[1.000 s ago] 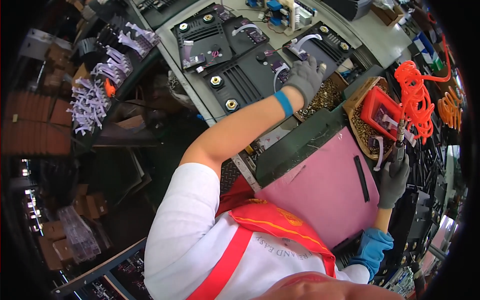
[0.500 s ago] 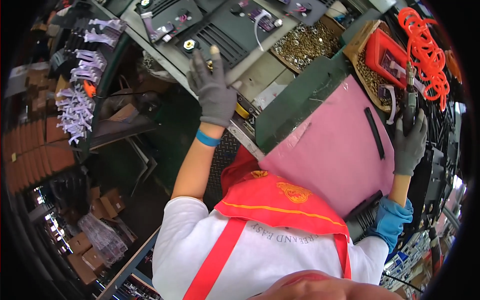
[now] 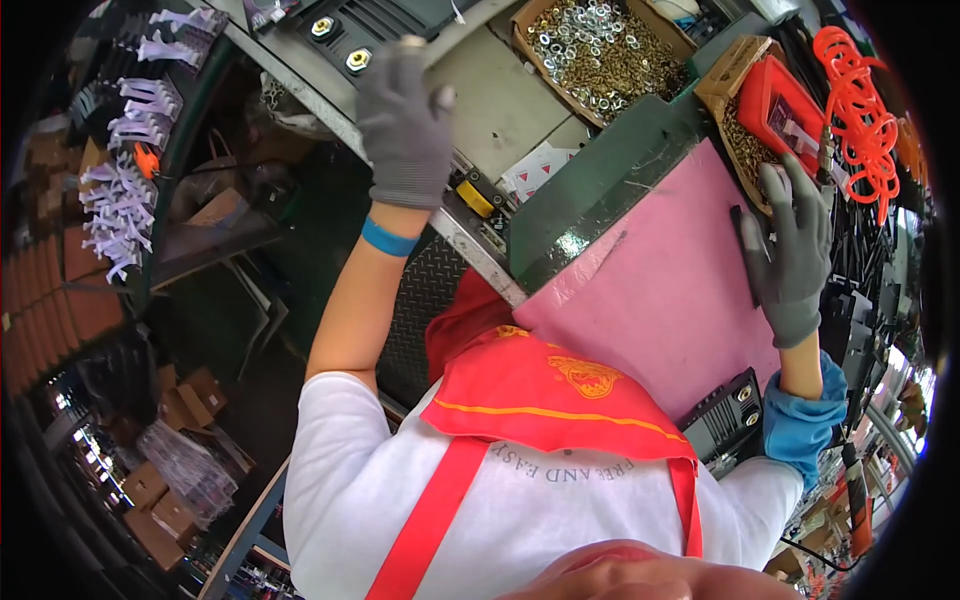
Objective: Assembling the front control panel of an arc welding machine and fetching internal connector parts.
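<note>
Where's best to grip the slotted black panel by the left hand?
Probably the long near edge of the slotted black panel, right of the left hand, from the person's side: it lies flat, and raised brass fittings crowd its left end.

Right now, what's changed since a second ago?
The left hand has moved left and closer in, from over a farther panel to the left edge of the bench, beside a black panel with brass nuts. The right hand, now spread open, appears to have let go of the tool on the coiled red hose. The red tray stays in the cardboard box.
</note>
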